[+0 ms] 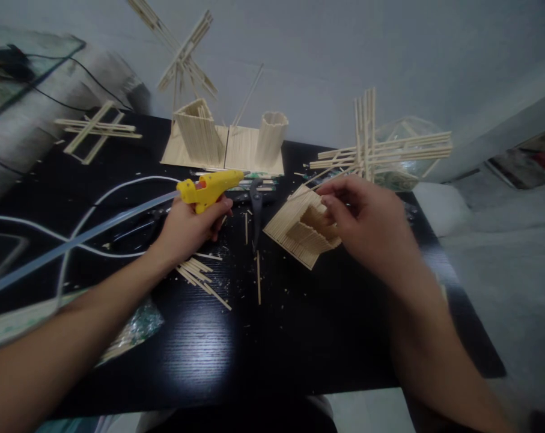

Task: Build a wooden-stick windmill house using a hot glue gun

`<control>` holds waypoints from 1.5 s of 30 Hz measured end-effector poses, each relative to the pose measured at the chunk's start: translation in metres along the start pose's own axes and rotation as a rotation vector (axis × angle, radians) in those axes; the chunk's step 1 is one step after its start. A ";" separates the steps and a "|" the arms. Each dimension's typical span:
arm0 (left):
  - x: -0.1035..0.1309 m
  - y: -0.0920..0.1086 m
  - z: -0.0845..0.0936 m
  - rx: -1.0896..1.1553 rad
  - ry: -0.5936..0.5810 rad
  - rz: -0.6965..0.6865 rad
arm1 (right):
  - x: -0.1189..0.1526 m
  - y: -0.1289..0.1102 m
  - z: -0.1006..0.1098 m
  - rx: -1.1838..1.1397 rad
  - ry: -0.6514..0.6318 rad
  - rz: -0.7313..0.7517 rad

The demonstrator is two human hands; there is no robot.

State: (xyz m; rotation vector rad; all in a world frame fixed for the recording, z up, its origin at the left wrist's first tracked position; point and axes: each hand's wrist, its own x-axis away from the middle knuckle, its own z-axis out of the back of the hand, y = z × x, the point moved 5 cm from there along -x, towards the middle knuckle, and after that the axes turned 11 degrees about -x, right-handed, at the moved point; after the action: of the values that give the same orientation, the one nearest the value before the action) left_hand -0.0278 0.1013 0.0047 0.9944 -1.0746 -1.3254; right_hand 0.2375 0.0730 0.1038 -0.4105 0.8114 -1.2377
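My left hand (193, 225) is wrapped around the handle of a yellow hot glue gun (209, 187). The gun's nozzle points right, and a long clear glue stick (119, 216) trails from its back end. My right hand (366, 219) hovers at the right edge of a small box of thin wooden sticks (317, 237) on a stick base (283, 222). Its thumb and fingers are pinched near the box's upper rim. Whatever lies between those fingertips is hidden, and I cannot tell whether they touch the rim.
Loose sticks (200, 275) and dark-handled pliers (256, 210) lie on the black table (299, 343). Behind stand two stick towers (200, 135) on flat bases. Crossed-stick frames (365, 147) stand at back right and left. A white cord (96, 201) crosses the left side.
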 end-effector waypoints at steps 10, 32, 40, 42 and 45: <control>-0.001 -0.001 -0.001 -0.001 -0.008 -0.009 | 0.000 -0.009 0.006 -0.032 0.074 0.092; 0.001 0.004 -0.001 -0.027 -0.008 0.000 | 0.003 -0.009 0.007 -0.227 0.123 0.106; 0.001 0.003 -0.001 -0.023 -0.008 0.001 | 0.002 -0.010 0.008 -0.113 0.157 0.094; 0.001 0.002 -0.001 -0.025 -0.005 0.000 | 0.002 -0.012 0.008 -0.102 0.163 0.097; 0.000 0.002 -0.001 -0.019 -0.005 0.001 | 0.002 -0.013 0.008 -0.105 0.157 0.108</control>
State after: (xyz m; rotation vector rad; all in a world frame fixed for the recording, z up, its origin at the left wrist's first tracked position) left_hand -0.0267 0.1008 0.0063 0.9773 -1.0643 -1.3356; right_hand 0.2352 0.0659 0.1168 -0.3526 1.0234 -1.1396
